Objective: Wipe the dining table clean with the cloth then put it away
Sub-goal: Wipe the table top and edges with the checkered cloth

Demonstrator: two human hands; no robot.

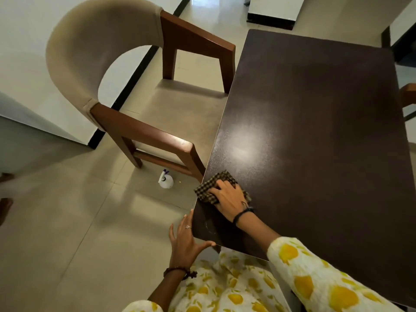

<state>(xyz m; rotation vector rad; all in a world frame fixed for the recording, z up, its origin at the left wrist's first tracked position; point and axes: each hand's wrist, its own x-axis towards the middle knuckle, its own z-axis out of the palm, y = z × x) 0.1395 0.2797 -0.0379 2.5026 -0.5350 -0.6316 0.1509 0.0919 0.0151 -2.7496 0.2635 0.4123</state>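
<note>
A dark brown dining table (315, 122) fills the right half of the view. A brown checked cloth (213, 182) lies flat on its near left corner, partly over the edge. My right hand (227, 199) presses down on the cloth with fingers spread over it. My left hand (185, 239) rests against the table's near left corner, fingers apart, thumb along the front edge, holding nothing. A faint smear shows on the tabletop just in front of the cloth.
A wooden chair (126, 86) with a curved beige back stands left of the table, close to its edge. A white spray bottle (166, 180) stands on the tiled floor by the chair's near leg. Another chair's arm (408, 93) shows at the right edge.
</note>
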